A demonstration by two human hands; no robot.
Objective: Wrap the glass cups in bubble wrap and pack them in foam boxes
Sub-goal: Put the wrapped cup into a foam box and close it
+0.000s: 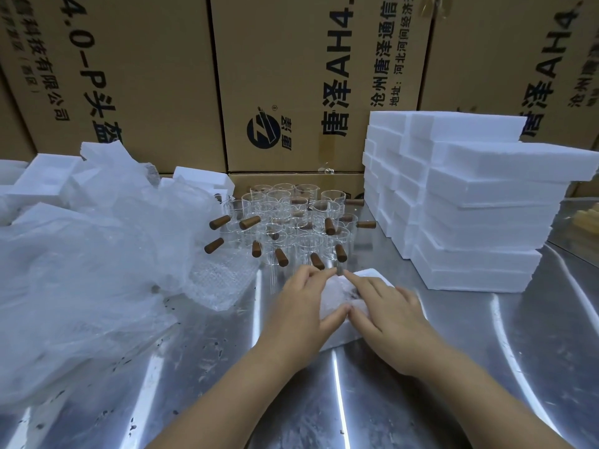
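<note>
Glass cups (288,222) left of foam boxes (470,202)

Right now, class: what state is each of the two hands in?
Left hand: open, fingers pressing the wrapped cup in the foam box.
Right hand: open, pressing the same wrapped cup.

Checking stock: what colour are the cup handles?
Brown, wood-like handles, clearest in the head view.

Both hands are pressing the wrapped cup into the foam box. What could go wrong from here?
1. The left hand and right hand press down on the bubble-wrapped glass cup in the open white foam box; too much force might crack the glass.
2. The cluster of clear glass cups with brown wooden handles stands just beyond the fingertips; a forward slip could knock one over.
</note>
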